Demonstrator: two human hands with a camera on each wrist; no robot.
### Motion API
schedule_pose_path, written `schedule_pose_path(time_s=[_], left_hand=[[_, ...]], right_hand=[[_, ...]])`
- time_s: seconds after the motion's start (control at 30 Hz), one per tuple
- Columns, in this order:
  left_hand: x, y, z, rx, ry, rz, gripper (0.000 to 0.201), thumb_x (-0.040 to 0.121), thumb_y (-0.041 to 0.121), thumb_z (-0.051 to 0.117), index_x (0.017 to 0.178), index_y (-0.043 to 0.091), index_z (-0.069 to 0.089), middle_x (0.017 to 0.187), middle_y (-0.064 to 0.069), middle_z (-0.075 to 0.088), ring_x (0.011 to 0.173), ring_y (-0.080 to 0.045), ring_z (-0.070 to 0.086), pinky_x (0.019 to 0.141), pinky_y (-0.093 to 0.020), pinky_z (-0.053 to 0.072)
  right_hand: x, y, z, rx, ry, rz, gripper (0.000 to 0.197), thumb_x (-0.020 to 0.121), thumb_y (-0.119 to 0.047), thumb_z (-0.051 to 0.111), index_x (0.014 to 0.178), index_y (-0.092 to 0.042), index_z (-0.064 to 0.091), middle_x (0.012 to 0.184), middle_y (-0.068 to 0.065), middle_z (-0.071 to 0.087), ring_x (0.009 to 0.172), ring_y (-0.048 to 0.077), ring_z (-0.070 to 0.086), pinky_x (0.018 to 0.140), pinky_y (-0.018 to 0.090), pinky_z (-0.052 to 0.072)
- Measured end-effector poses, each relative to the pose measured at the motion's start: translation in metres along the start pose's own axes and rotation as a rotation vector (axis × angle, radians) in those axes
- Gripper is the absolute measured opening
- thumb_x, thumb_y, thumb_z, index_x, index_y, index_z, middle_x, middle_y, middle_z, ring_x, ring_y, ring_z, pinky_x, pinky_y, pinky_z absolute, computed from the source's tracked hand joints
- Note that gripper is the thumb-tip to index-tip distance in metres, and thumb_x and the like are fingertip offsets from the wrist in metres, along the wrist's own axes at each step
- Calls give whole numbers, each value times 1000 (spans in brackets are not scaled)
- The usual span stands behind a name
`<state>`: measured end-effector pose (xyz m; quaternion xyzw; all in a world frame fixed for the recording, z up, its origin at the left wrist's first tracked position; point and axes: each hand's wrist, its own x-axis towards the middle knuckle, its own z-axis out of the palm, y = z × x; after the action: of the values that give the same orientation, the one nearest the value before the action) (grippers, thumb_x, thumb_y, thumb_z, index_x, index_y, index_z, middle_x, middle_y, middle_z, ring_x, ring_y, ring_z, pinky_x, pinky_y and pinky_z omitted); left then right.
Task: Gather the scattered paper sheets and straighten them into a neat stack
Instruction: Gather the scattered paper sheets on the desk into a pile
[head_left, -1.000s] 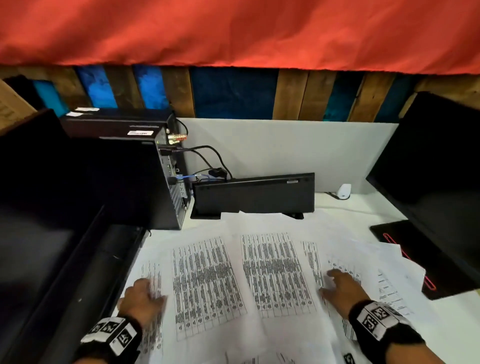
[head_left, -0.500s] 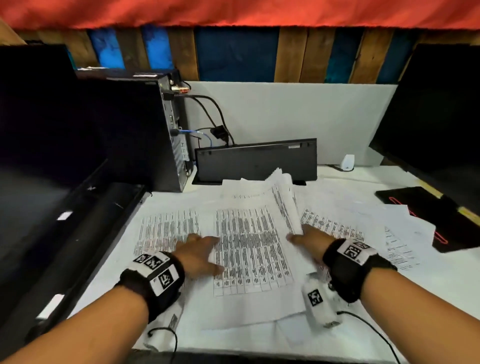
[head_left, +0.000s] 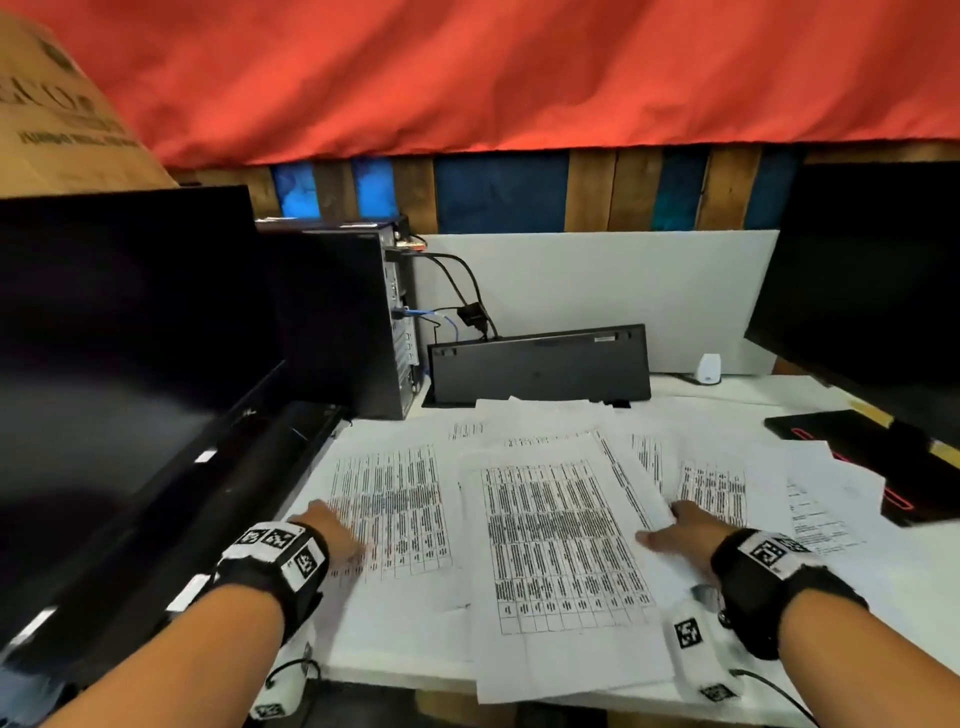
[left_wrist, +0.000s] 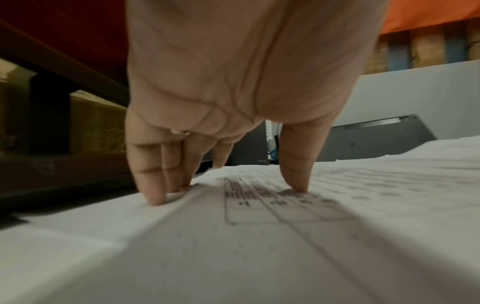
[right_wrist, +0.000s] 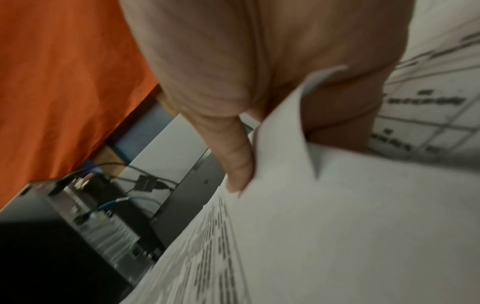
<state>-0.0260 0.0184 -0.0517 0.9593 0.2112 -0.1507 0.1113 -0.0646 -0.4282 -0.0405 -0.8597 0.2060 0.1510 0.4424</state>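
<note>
Printed paper sheets lie spread and overlapping across the white desk (head_left: 909, 582). The left sheet (head_left: 387, 499) has my left hand (head_left: 332, 532) on it. In the left wrist view the fingertips (left_wrist: 155, 197) and the thumb (left_wrist: 298, 185) press down on this paper (left_wrist: 259, 236), fingers straight. A centre sheet (head_left: 561, 540) overlaps it. My right hand (head_left: 680, 530) holds the right edge of the centre sheets. In the right wrist view the thumb (right_wrist: 233, 160) lies on top of a sheet (right_wrist: 324, 216) and the fingers are under it, pinching it. More sheets (head_left: 810, 499) fan out to the right.
A dark monitor (head_left: 119, 322) and a black computer tower (head_left: 337, 322) with cables (head_left: 467, 296) stand at the left. A black keyboard (head_left: 540, 364) leans on edge behind the papers. At the right are a second monitor (head_left: 872, 280), a black pad (head_left: 857, 447) and a small white device (head_left: 709, 369).
My left hand has slid left off the centre sheet onto the left sheet. The sheets raised at my right hand now lie lower and flatter. The head view has tilted up.
</note>
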Motion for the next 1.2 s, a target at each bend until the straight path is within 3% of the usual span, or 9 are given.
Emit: schedule_pose_path(time_s=[0.13,0.27,0.37,0.5,0.63,0.73,0.97,1.1,1.2], left_hand=[[-28,4,-32,-64,3,-58,95,49,53,79,128,8,52,123,-7,65,107,-23,65,94,-30,54],[-45,17,-38,-95,-71,-29,80,73,42,78,137,6,47,137,-7,54,124,-23,55,100,-28,47],[-41,23,-36,-225,-111,22,79,79,37,75,144,9,39,146,-6,46,133,-25,45,109,-31,36],[-32,34,-33,-409,-13,13,73,82,21,73,142,4,35,138,-13,52,126,-29,51,103,-32,42],[-34,45,-24,-410,-72,38,73,79,14,77,138,1,36,135,-14,52,124,-31,51,103,-33,44],[-39,47,-20,-441,-68,48,71,78,11,77,137,2,37,135,-13,52,126,-30,50,105,-32,41],[-1,31,3,-591,-160,122,88,57,15,81,136,11,43,129,-9,60,118,-31,57,102,-39,46],[-14,49,11,-714,-275,234,62,64,11,70,125,10,55,110,-12,70,101,-34,67,90,-49,55],[-63,72,4,-837,-281,281,49,86,33,56,128,9,55,120,-10,67,111,-32,63,96,-42,50]], right_hand=[[-5,4,5,108,51,-16,47,82,-29,71,115,-5,48,96,17,66,79,30,65,52,30,53],[-5,2,9,118,105,-36,55,91,-42,53,128,-2,43,99,9,60,77,21,58,59,27,46],[-6,-2,11,131,114,-6,68,94,-49,43,142,-3,28,128,16,51,104,29,56,82,29,46],[-8,1,8,103,60,-33,67,79,-37,72,122,0,37,103,9,60,87,25,60,74,33,51],[-19,0,7,-40,72,-55,83,58,-27,89,128,-5,51,121,10,64,107,28,61,93,33,48],[-41,-18,-9,-10,243,-117,42,74,-8,78,112,1,64,98,13,68,89,26,63,81,28,48],[-96,-77,-98,208,593,-456,33,77,-2,72,110,-7,66,101,12,68,84,24,61,79,31,46],[-107,-89,-100,302,522,-463,30,79,-3,71,108,-7,66,98,10,68,72,20,62,68,27,48],[-105,-79,-63,355,370,-377,32,79,2,69,110,0,65,95,11,66,67,17,60,55,23,44]])
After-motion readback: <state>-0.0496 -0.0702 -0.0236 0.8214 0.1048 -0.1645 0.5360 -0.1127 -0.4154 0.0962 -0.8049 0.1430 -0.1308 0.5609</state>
